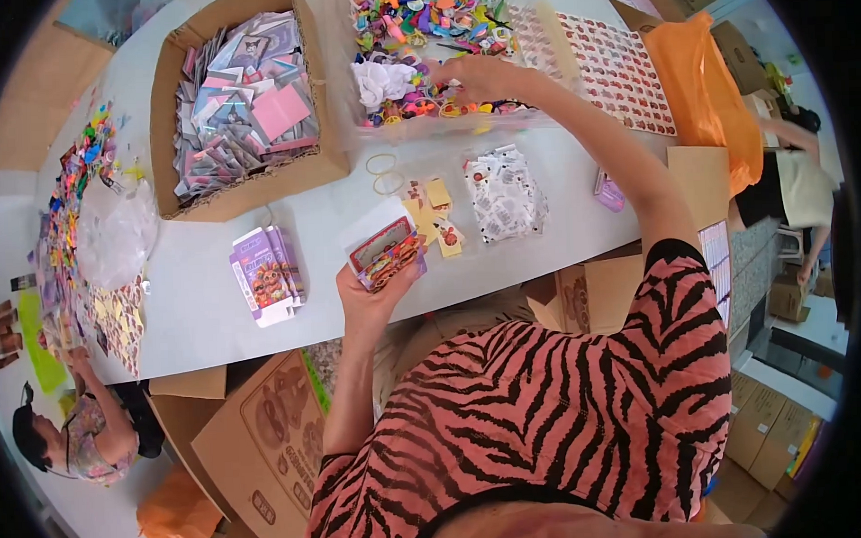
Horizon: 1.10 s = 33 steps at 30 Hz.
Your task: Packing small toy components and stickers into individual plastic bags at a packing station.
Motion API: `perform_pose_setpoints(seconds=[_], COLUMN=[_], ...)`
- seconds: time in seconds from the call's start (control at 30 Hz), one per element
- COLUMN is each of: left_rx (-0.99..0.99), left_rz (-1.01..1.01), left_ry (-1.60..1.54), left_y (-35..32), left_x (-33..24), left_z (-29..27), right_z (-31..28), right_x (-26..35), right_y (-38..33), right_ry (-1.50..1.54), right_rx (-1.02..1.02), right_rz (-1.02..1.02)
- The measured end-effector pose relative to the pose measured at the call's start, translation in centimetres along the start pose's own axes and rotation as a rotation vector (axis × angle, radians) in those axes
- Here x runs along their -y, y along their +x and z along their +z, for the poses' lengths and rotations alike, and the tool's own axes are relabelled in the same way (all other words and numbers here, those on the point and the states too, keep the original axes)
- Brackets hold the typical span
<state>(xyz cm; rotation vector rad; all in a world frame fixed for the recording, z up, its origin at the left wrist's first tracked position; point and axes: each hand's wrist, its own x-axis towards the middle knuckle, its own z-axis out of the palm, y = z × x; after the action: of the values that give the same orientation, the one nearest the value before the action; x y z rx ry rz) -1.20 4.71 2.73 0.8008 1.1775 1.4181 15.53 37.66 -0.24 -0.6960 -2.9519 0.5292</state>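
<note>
My left hand (371,298) is closed around a small open-topped printed box (388,251), tilted above the near edge of the table. My right hand (486,79) reaches into a clear plastic bin (426,127) of small colourful plastic trinkets (431,13). Its fingertips are lost among the trinkets, beside a crumpled white bundle (383,81), so what they grip is hidden. Near my left hand lie small yellow stickers or cards (437,212) and a stack of purple printed boxes (267,273). A clear bag of small white packets (507,192) rests right of the cards.
A cardboard box (327,163) full of flat packets stands at the back left. Sticker sheets (617,73) and an orange bag (707,98) lie at the right. At left are a trinket heap (68,201), a clear bag (116,228) and a person (90,428); another person (793,185) is at far right.
</note>
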Motion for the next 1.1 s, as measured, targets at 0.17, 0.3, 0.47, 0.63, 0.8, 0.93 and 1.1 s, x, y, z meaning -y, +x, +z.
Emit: perform_pose_setpoints(seconds=[0.17, 0.3, 0.47, 0.63, 0.8, 0.93, 1.1], left_rx=[-0.012, -0.003, 0.009, 0.02, 0.035, 0.0, -0.007], left_rz=[-0.025, -0.028, -0.024, -0.043, -0.086, -0.059, -0.004], left_ry=[0.012, 0.023, 0.041, 0.045, -0.025, -0.039, -0.033], left_y=[0.4, 0.7, 0.7, 0.9, 1.2, 1.9, 3.4], left_x=[-0.2, 0.0, 0.9, 0.9, 0.9, 2.0, 2.7], left_z=[0.3, 0.4, 0.3, 0.7, 1.4, 1.0, 1.3], right_z=[1.1, 1.4, -0.4, -3.2, -6.2, -10.3, -12.0], right_x=[-1.3, -2.6, -2.8, -3.9, -2.2, 2.6, 7.2], right_y=[1.3, 1.6, 0.6, -0.1, -1.0, -1.6, -3.0], right_ry=[0.022, 0.04, 0.058, 0.268, 0.585, 0.634, 0.865], right_rx=[0.1, 0.149, -0.004, -0.108, -0.167, -0.141, -0.086], right_rz=[-0.023, 0.061, 0.005, 0.073, 0.217, 0.237, 0.147])
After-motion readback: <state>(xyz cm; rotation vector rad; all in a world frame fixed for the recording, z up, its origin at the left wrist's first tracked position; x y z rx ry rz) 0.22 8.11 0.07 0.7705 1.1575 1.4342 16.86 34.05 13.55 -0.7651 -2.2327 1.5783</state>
